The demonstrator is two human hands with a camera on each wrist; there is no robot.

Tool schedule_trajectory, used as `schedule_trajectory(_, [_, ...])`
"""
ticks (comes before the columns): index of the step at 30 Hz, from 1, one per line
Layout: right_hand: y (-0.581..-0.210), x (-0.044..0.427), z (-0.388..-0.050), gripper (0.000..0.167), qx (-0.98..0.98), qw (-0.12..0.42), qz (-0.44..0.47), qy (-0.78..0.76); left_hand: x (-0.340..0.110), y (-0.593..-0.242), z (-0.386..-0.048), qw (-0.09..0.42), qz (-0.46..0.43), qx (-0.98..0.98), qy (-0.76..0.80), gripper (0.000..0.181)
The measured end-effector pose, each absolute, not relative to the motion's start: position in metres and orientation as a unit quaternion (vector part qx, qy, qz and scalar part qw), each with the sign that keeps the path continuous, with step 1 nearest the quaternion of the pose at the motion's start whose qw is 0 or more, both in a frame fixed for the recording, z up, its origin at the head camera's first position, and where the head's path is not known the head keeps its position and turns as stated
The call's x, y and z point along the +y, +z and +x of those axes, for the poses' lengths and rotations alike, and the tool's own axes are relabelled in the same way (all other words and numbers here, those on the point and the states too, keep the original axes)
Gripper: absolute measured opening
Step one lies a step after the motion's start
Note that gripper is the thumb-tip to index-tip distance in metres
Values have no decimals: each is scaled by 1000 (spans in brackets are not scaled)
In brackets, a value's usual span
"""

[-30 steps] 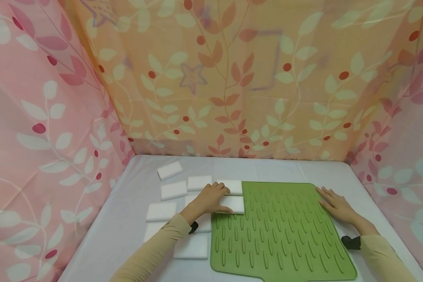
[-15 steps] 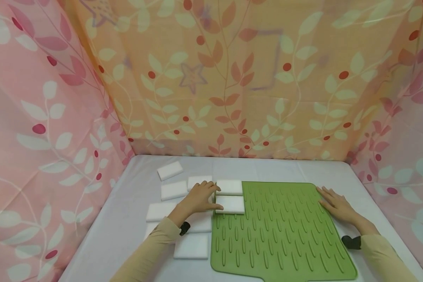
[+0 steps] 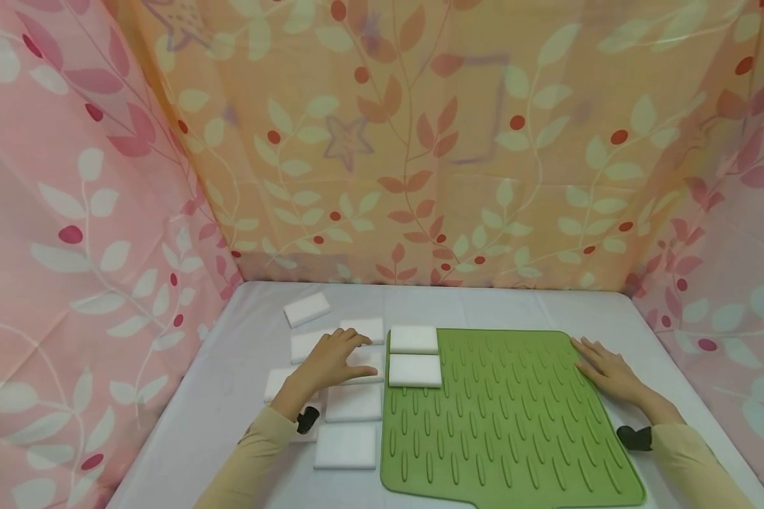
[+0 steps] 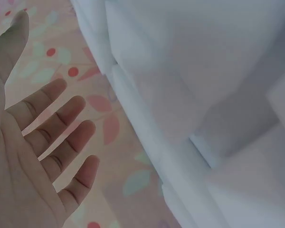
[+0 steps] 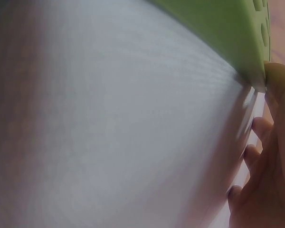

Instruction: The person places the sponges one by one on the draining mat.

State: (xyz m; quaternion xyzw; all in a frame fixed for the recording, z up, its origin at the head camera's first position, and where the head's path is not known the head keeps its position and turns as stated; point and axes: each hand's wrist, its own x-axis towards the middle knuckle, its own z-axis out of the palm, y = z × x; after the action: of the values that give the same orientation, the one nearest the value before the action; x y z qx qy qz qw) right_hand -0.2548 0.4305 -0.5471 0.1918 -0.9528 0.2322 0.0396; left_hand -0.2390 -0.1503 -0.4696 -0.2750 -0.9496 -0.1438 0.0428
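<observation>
A green mat [image 3: 509, 417] with raised oval ridges lies on the white table. Two white rectangular blocks, sponge-like in look, sit on its far left corner: a far block [image 3: 414, 339] and a nearer block [image 3: 415, 371], edge to edge. Left of the mat hovers my left hand [image 3: 327, 362], thumb and fingers spread apart, over more white blocks [image 3: 354, 404]. Nothing is in its grasp; the left wrist view shows the bare palm and fingers [image 4: 76, 137]. Along the mat's right edge rests my right hand [image 3: 611, 371], its thumb [image 5: 279, 78] touching the green rim.
Several more white blocks lie left of the mat, among them a near one [image 3: 345, 447] and a tilted one [image 3: 308, 309] farthest back. Flower-patterned cloth [image 3: 420, 177] walls the table [image 3: 503, 304] at the back and both sides.
My left hand has let go of the nearer block on the mat's corner and moved left, over the loose blocks. My right hand stays at the mat's edge.
</observation>
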Motion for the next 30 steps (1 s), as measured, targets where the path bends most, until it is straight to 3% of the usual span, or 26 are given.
schedule_trajectory(30, [-543, 430, -254, 55, -955, 27, 182, 231, -224, -496, -183, 48, -263, -951, -155, 48])
